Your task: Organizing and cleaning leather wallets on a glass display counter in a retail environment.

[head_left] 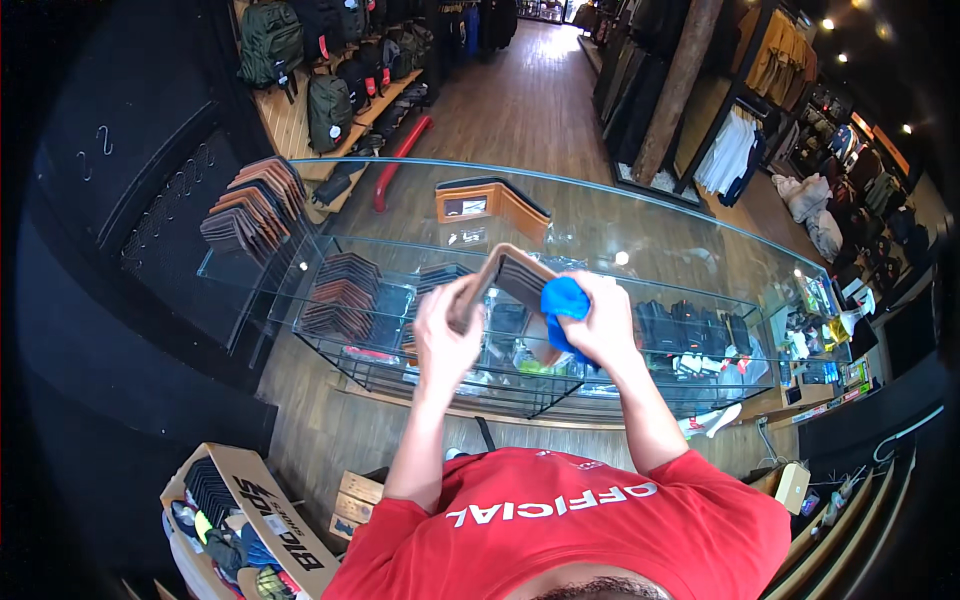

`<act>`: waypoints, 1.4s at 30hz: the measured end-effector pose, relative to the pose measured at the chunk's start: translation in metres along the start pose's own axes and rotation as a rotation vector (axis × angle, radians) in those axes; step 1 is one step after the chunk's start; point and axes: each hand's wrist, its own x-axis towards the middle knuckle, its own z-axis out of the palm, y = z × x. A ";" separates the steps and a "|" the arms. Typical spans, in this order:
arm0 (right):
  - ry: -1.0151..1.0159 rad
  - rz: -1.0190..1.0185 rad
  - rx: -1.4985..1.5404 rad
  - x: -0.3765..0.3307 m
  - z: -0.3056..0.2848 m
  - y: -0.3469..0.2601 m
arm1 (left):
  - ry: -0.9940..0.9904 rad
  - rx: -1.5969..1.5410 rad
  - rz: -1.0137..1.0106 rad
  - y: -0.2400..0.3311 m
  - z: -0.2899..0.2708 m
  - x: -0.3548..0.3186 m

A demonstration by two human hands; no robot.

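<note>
Fingers of the left hand (445, 328) grip a folding brown leather wallet (521, 278) — spread, presumably to bare its inside — while those of the right hand (606, 318) clutch a bunched blue cloth (565, 299).

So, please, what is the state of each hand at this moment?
Left hand: closed, holding a brown, leather-look folding wallet, partly opened.
Right hand: closed, holding a crumpled bright blue cloth at the wallet's right side.
</note>
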 end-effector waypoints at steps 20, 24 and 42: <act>0.322 0.185 0.026 0.062 0.065 0.038 | -0.230 0.103 -0.047 -0.125 0.015 0.141; 0.467 0.047 0.037 0.048 0.059 0.059 | -0.208 0.089 -0.064 -0.106 -0.021 0.142; 0.658 0.644 0.995 -0.095 -0.100 0.200 | 0.397 0.271 -0.121 -0.206 -0.264 0.105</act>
